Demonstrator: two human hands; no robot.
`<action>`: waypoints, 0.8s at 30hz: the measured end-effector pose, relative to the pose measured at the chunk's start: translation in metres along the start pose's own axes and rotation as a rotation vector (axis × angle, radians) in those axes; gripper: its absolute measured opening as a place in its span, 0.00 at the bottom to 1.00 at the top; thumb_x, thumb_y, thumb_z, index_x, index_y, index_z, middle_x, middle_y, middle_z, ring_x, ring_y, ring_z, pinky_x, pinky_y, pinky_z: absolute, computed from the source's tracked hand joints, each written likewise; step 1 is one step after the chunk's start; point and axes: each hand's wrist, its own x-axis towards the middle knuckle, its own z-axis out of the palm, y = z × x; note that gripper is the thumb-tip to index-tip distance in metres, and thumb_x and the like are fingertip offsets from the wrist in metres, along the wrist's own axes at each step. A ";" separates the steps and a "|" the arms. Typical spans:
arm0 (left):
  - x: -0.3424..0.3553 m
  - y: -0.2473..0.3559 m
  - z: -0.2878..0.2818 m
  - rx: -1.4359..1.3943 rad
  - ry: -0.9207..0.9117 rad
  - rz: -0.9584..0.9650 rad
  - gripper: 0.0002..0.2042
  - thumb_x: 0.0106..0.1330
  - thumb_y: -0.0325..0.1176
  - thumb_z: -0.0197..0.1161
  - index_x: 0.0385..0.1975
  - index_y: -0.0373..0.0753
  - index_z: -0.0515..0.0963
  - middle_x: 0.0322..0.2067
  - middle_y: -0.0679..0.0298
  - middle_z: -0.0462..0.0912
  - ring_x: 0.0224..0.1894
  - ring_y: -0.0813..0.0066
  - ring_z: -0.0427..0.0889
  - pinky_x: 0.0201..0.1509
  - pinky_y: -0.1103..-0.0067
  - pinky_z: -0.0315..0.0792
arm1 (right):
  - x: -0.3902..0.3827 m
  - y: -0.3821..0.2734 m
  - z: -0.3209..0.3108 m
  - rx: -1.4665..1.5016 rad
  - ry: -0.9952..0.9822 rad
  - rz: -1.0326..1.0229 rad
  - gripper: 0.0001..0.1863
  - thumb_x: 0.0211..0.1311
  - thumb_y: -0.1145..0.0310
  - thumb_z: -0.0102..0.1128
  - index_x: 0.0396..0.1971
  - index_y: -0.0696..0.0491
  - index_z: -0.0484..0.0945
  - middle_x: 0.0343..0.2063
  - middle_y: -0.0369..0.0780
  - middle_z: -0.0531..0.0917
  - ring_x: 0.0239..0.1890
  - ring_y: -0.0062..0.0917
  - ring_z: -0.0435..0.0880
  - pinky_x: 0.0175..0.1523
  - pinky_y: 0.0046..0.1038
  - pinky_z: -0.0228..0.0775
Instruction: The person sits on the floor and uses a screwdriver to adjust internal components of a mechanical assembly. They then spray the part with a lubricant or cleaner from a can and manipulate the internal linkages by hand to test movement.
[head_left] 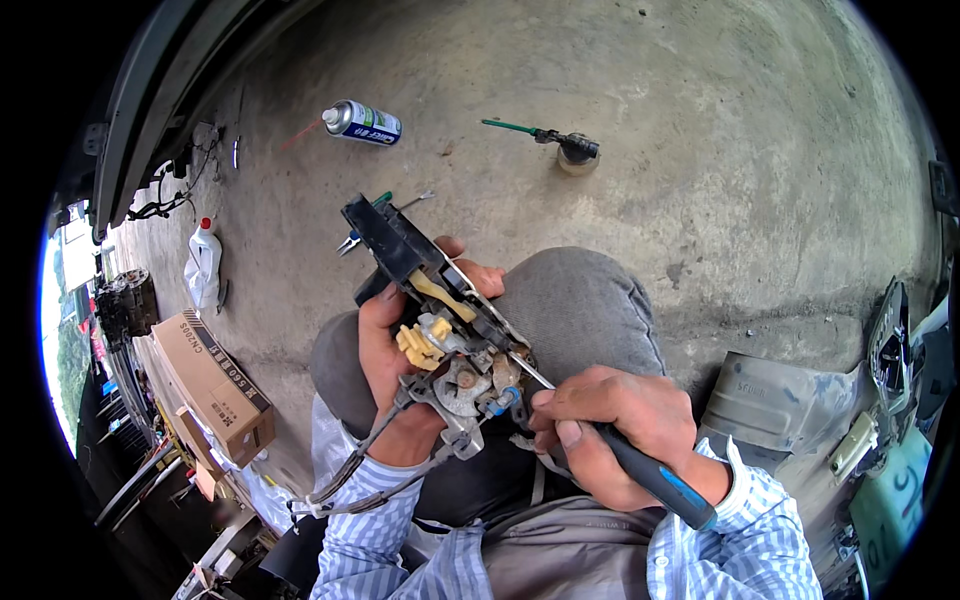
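My left hand (385, 345) grips a latch mechanism (465, 375) over my grey-clad knees, its fingers wrapped round the back. The mechanism has a long black housing (388, 240), yellow plastic parts, metal plates, a small blue piece and cables trailing toward the lower left. My right hand (615, 435) is closed on a screwdriver with a black and blue handle (660, 480). The screwdriver's metal shaft reaches into the metalwork at the mechanism's right side; its exact tip is hidden.
A spray can (362, 122), a pot with a green-tipped tool across it (578, 162) and small tools lie on the concrete floor (760, 150). A white jug (203, 270), cardboard box (205, 380) and dark car parts line the left. Grey panels (780, 405) lie at right.
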 end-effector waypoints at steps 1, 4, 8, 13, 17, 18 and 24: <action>0.000 0.001 0.001 -0.022 0.011 -0.015 0.24 0.72 0.42 0.38 0.54 0.25 0.65 0.40 0.47 0.83 0.50 0.55 0.80 0.68 0.61 0.63 | 0.003 -0.001 0.000 -0.015 -0.011 0.000 0.04 0.61 0.79 0.54 0.35 0.61 0.77 0.27 0.46 0.86 0.24 0.28 0.88 0.28 0.25 0.81; -0.002 -0.001 0.003 -0.032 -0.015 0.022 0.24 0.72 0.41 0.37 0.54 0.25 0.66 0.40 0.47 0.83 0.51 0.55 0.80 0.68 0.62 0.63 | 0.004 -0.002 -0.005 -0.011 -0.050 -0.006 0.04 0.62 0.78 0.54 0.35 0.61 0.77 0.26 0.46 0.86 0.24 0.28 0.88 0.28 0.25 0.81; -0.003 -0.001 0.004 -0.072 -0.005 -0.008 0.24 0.72 0.41 0.37 0.55 0.25 0.65 0.40 0.47 0.82 0.51 0.55 0.79 0.67 0.62 0.63 | -0.004 -0.002 -0.005 0.091 0.018 -0.009 0.07 0.51 0.83 0.57 0.32 0.62 0.79 0.24 0.44 0.83 0.22 0.29 0.84 0.27 0.26 0.77; -0.004 -0.003 0.001 0.077 -0.007 0.058 0.24 0.73 0.40 0.36 0.55 0.24 0.65 0.41 0.46 0.82 0.51 0.55 0.79 0.66 0.62 0.65 | -0.003 0.000 -0.004 0.163 0.042 0.065 0.06 0.54 0.82 0.57 0.32 0.62 0.78 0.26 0.45 0.84 0.23 0.29 0.85 0.28 0.26 0.77; -0.004 -0.002 0.000 0.050 -0.038 0.047 0.23 0.74 0.40 0.35 0.55 0.24 0.65 0.42 0.46 0.81 0.51 0.55 0.79 0.66 0.62 0.65 | 0.000 0.000 -0.005 0.129 0.007 0.030 0.06 0.54 0.82 0.56 0.32 0.62 0.78 0.26 0.44 0.84 0.24 0.29 0.86 0.29 0.26 0.77; -0.005 -0.001 0.003 0.074 -0.032 0.064 0.23 0.74 0.40 0.35 0.55 0.24 0.65 0.42 0.46 0.81 0.50 0.55 0.79 0.66 0.62 0.65 | 0.001 0.000 -0.005 0.122 0.001 0.022 0.06 0.55 0.82 0.56 0.33 0.62 0.79 0.26 0.44 0.84 0.25 0.29 0.86 0.30 0.26 0.77; -0.004 -0.002 0.006 0.088 -0.043 0.078 0.24 0.74 0.40 0.34 0.56 0.24 0.65 0.41 0.47 0.81 0.51 0.56 0.79 0.66 0.62 0.65 | 0.006 -0.007 -0.009 0.169 -0.022 0.124 0.07 0.55 0.81 0.56 0.34 0.63 0.80 0.25 0.44 0.84 0.25 0.29 0.86 0.30 0.26 0.77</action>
